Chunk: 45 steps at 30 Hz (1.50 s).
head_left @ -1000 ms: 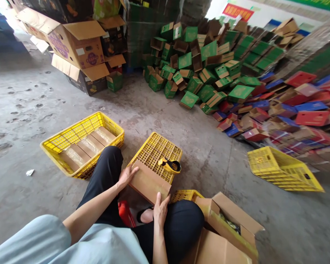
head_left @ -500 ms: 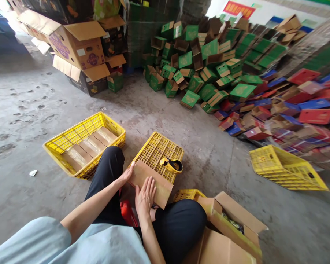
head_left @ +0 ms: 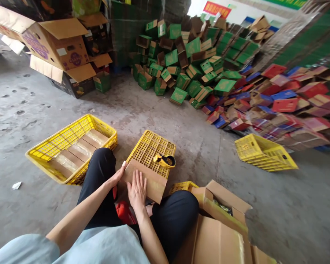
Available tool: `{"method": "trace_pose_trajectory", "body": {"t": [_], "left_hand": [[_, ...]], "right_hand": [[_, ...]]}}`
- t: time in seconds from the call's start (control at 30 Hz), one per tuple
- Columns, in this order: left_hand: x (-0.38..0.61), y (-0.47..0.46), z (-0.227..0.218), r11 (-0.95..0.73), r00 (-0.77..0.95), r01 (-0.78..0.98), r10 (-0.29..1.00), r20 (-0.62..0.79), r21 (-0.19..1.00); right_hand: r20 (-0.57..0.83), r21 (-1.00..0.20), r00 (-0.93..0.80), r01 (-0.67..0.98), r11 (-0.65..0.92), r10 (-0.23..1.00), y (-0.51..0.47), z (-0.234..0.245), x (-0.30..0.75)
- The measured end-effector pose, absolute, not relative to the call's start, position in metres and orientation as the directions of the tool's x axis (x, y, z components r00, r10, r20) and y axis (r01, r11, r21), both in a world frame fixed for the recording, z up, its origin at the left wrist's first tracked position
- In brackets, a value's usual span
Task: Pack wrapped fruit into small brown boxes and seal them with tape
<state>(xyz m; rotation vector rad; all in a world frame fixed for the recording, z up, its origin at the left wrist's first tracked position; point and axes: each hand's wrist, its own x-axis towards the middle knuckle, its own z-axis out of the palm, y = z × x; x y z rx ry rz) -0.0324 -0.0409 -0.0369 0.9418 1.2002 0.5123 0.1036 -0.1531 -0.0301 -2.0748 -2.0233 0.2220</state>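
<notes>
Tape dispenser [head_left: 160,160] on crate [head_left: 151,141], beyond cardboard box [head_left: 155,180]; basket [head_left: 55,142] left, boxes [head_left: 82,148] inside; open carton [head_left: 226,213] right.

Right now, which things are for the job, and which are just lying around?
Seems part of the job:
cardboard box under the right hand
yellow-and-black tape dispenser
yellow crate beneath the dispenser
taped boxes

Seems just lying about:
white scrap
green boxes
red-and-blue boxes

Grey floor [head_left: 206,176], pitted left of the hands [head_left: 137,192], extends ahead of them toward a white wall [head_left: 241,15] bearing a red banner [head_left: 217,9].
</notes>
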Motion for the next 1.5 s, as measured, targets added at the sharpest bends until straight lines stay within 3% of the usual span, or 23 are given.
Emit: {"method": "trace_pose_trajectory", "body": {"t": [0.17, 0.23, 0.63, 0.8, 1.2, 1.5], "left_hand": [[-0.034, -0.041, -0.032, 0.524, 0.395, 0.079, 0.765, -0.509, 0.848], [-0.034, -0.041, -0.03, 0.54, 0.388, 0.075, 0.758, -0.524, 0.838], [-0.031, -0.039, -0.038, 0.621, 0.406, -0.067, 0.732, -0.547, 0.781], [-0.031, -0.038, -0.043, 0.632, 0.421, -0.079, 0.723, -0.549, 0.771], [-0.031, -0.042, -0.03, 0.638, 0.417, -0.159, 0.735, -0.534, 0.753], [-0.031, -0.038, -0.031, 0.664, 0.414, -0.163, 0.718, -0.56, 0.73]], "right_hand": [[0.079, -0.185, 0.335, 0.93, -0.316, 0.939, -0.222, -0.041, 0.167], [0.113, -0.19, 0.384, 0.914, -0.36, 0.916, -0.233, -0.045, 0.176], [0.148, -0.242, 0.004, 0.97, 0.033, 0.989, -0.165, -0.042, 0.1], [0.132, -0.224, -0.019, 0.973, 0.048, 0.991, -0.146, -0.036, 0.098], [0.135, -0.346, -0.089, 0.929, 0.131, 0.987, -0.165, -0.034, 0.112], [0.119, -0.334, -0.115, 0.931, 0.149, 0.986, -0.144, -0.031, 0.079]]}}
